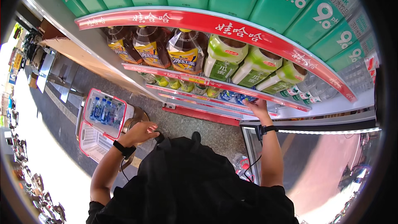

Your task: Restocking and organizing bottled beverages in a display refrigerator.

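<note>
At a low shelf of a drinks cooler, my right hand point(260, 108) grips a blue-labelled bottle point(243, 97) at the right end of a row. Some of its fingers are hidden behind the bottle and the shelf edge. More blue bottles point(228, 95) and several yellow-green ones point(174, 83) stand to the left on that shelf. My left hand point(141, 133) is empty, its fingers loosely bent and apart. Close beyond it, a white plastic basket with a red rim point(125, 112) holds several blue-labelled water bottles point(102, 110).
Above the low shelf sit dark tea bottles point(185, 51) and green-white bottles point(225, 57), behind red shelf strips point(199, 17). A glass cooler door point(248, 138) stands swung out at right. Large clear bottles point(242, 161) lie by it. A second white basket point(93, 140) adjoins the first.
</note>
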`<state>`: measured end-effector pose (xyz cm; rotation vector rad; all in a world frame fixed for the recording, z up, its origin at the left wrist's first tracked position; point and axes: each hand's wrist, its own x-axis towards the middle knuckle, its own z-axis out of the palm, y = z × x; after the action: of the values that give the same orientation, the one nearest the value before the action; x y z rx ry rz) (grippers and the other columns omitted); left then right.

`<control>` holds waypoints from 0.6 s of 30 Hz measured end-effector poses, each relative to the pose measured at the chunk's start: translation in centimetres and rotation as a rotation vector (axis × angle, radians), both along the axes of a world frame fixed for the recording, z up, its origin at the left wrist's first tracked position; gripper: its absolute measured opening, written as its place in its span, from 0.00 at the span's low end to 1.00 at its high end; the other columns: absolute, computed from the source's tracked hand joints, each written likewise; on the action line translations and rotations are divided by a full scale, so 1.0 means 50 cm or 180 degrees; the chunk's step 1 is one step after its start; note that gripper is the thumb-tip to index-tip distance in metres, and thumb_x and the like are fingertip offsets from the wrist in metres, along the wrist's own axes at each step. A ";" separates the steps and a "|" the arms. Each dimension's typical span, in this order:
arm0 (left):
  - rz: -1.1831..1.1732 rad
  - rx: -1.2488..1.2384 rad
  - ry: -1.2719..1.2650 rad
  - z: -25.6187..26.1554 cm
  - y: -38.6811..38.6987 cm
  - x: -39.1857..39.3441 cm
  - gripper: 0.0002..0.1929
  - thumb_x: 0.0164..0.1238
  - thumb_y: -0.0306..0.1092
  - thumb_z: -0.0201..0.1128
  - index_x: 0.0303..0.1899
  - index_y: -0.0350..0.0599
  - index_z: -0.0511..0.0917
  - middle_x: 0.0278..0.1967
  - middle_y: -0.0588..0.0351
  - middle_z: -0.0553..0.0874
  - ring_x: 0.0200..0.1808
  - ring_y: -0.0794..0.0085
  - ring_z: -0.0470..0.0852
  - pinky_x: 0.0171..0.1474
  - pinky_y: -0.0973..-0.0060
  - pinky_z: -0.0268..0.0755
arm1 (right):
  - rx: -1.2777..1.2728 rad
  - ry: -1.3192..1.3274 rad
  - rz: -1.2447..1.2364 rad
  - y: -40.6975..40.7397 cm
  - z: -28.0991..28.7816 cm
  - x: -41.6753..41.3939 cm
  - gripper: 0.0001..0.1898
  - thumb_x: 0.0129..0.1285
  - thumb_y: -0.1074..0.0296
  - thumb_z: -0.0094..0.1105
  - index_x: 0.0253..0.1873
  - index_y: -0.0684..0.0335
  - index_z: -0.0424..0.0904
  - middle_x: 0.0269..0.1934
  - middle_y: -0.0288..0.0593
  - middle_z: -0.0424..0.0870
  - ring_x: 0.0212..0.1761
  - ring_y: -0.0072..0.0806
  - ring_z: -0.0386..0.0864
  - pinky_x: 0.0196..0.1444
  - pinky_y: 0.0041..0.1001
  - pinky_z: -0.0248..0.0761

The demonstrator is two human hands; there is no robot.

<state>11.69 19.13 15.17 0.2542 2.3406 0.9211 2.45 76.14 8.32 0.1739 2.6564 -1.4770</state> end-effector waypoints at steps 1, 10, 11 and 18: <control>0.0026 0.0021 -0.0027 -0.006 -0.011 0.007 0.22 0.72 0.45 0.74 0.56 0.36 0.85 0.48 0.47 0.92 0.50 0.63 0.91 0.56 0.69 0.83 | -0.0023 -0.0059 0.0112 -0.004 0.001 -0.002 0.25 0.61 0.65 0.83 0.59 0.66 0.81 0.49 0.38 0.88 0.44 0.21 0.84 0.45 0.26 0.79; 0.0213 -0.0124 -0.0175 -0.022 -0.080 0.058 0.24 0.70 0.50 0.73 0.55 0.40 0.86 0.47 0.46 0.92 0.48 0.58 0.92 0.55 0.64 0.83 | -0.0445 0.0026 -0.0082 -0.029 -0.027 0.001 0.22 0.62 0.70 0.80 0.59 0.63 0.82 0.49 0.38 0.89 0.49 0.23 0.85 0.54 0.27 0.76; 0.0184 -0.0080 -0.0106 -0.029 -0.095 0.069 0.23 0.71 0.51 0.72 0.55 0.40 0.85 0.47 0.46 0.92 0.48 0.57 0.92 0.54 0.63 0.83 | -0.0821 -0.0174 -0.0136 -0.051 -0.009 -0.001 0.22 0.62 0.71 0.80 0.59 0.63 0.81 0.48 0.37 0.89 0.49 0.24 0.85 0.54 0.27 0.76; 0.0146 -0.0286 0.0136 -0.088 -0.165 0.104 0.21 0.69 0.51 0.69 0.48 0.42 0.84 0.38 0.47 0.91 0.43 0.50 0.90 0.46 0.57 0.80 | -0.0047 -0.0061 -0.1458 -0.089 -0.090 0.100 0.38 0.61 0.72 0.75 0.75 0.64 0.65 0.60 0.45 0.82 0.37 0.31 0.84 0.39 0.28 0.79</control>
<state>16.88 10.89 10.76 0.1860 2.4292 0.8371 7.44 71.68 3.81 0.8387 2.7069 -1.5906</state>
